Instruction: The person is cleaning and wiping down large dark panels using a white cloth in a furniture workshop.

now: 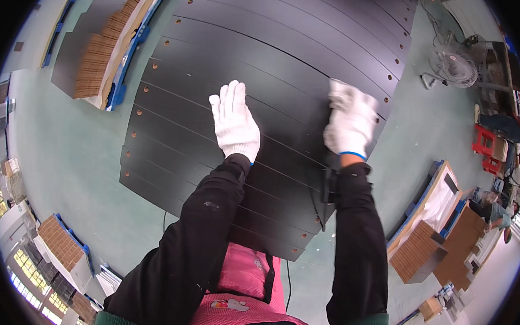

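Long black panels (218, 60), with small brown-edged holes near their ends, lie side by side in front of me. My left hand (237, 123), in a white knit glove, rests on them with its fingers stretched out and holds nothing. Near the panels' right side is my right hand (351, 121), gloved alike. Its fingers are closed, and a crumpled whitish bit shows at their front; whether that is a cloth or part of the glove is blurred. A small dark object (329, 187) with a thin strip hangs beside the right wrist.
Stacks of brown-edged boards (104, 51) stand on a blue pallet at far left. At far right is a floor fan (453, 65). Another board stack (417, 250) is at right, near red stools (484, 141) and a seated person (498, 216). A cable (289, 284) runs down beside me.
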Motion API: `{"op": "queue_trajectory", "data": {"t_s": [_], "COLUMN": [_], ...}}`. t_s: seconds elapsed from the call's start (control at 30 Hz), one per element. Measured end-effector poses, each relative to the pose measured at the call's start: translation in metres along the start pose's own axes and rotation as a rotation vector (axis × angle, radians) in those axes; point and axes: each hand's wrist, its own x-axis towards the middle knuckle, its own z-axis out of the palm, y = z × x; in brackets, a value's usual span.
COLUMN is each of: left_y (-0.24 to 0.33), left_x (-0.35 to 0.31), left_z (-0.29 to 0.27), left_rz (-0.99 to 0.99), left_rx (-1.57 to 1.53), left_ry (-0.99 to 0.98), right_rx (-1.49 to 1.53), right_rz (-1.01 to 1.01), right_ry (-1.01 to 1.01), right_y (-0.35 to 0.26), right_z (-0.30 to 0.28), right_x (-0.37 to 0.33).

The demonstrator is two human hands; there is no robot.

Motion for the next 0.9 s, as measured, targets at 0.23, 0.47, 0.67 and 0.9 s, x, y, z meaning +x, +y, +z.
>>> {"op": "queue_trajectory", "data": {"t_s": [0.23, 0.47, 0.67, 0.9], "left_y": [0.013, 0.018, 0.012, 0.011], "left_x": [-0.008, 0.001, 0.003, 0.004], "left_z": [0.006, 0.002, 0.0, 0.001], "left_rz": [-0.085, 0.006, 0.007, 0.015], "left_rx": [-0.193, 0.081, 0.132, 0.12], "left_ry": [-0.034, -0.07, -0.068, -0.053], "right_rx": [0.501, -0.087, -0.309, -0.281], "right_rz": [-0.459, 0.334, -0.098, 0.114], "right_ry": [-0.009, 0.058, -0.397, -0.975], "right_y": [-0.065, 0.102, 0.036, -0.011], "right_z": [0.03, -0.042, -0.048, -0.046], "right_x": [-0.073, -0.116, -0.069, 0.007]}}
